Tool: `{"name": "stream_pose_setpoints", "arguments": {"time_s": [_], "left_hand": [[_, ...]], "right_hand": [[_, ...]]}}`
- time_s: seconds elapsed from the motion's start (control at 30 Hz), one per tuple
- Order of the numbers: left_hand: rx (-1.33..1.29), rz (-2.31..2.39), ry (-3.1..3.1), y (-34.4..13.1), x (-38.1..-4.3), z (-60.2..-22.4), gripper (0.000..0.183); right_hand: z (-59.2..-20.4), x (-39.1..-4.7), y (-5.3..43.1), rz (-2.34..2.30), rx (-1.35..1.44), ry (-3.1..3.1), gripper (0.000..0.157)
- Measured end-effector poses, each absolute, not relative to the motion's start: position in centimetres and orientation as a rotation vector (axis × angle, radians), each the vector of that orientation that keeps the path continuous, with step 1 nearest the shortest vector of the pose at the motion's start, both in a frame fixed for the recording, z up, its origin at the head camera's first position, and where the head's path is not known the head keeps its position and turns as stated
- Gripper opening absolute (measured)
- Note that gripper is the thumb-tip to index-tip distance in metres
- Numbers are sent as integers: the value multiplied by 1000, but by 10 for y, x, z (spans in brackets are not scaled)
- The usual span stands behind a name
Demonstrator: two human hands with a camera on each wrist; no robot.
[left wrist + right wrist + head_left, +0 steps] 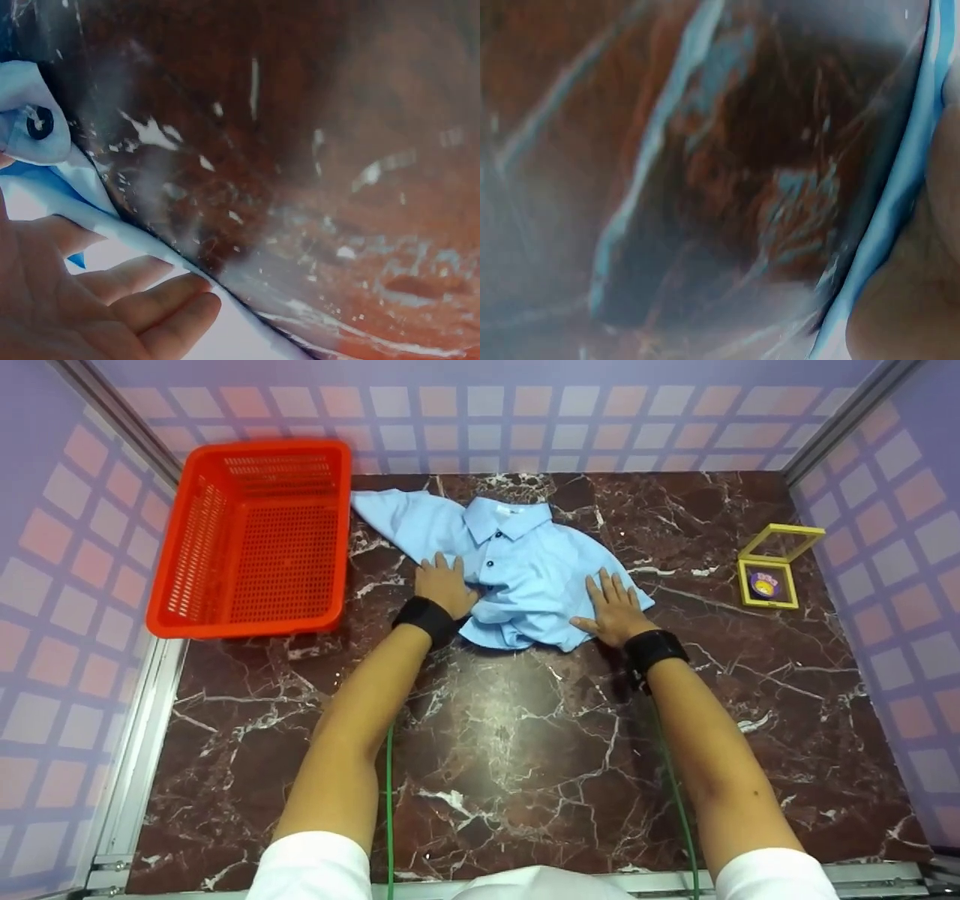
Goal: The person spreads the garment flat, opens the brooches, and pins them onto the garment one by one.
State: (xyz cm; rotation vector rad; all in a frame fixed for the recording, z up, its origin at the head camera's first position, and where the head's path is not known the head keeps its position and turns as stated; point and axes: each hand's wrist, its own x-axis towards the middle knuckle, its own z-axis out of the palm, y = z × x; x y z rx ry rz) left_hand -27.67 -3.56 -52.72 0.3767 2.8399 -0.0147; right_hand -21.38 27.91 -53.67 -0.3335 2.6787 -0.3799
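Observation:
A light blue collared shirt (517,562) with dark buttons lies front up on the table, its collar toward the back wall and its lower edge bunched. My left hand (444,587) rests on its left side, fingers spread over the cloth near the sleeve. In the left wrist view, the fingers (142,289) lie along the fabric edge, near a buttoned flap (34,112). On the other side, my right hand (616,611) presses on the right sleeve, fingers extended. The right wrist view shows only part of that hand (900,300) against the blue cloth edge.
A red plastic basket (341,547) stands at the left, close to the shirt's left sleeve. At the right is a small yellow-framed case (791,604), lid raised, holding a purple round item. Patterned walls enclose the marbled table (495,780). Green cables (390,810) run from the wristbands.

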Motion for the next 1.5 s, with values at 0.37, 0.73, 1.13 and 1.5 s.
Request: {"name": "stream_pose_setpoints", "arguments": {"time_s": [0.37,0.73,1.13,1.5], "left_hand": [[367,74,2883,-27,-275,-521,75],[350,113,2884,-23,-264,-522,70],[394,66,2940,-15,-244,-521,57],[456,29,2960,-12,-236,-522,52]], "right_hand": [[-522,-229,291,-373,-335,2607,94],[-521,-236,293,-423,-294,2577,95],[-518,-237,306,-503,-288,2562,91],[-519,-237,321,-617,-340,2534,110]]}}
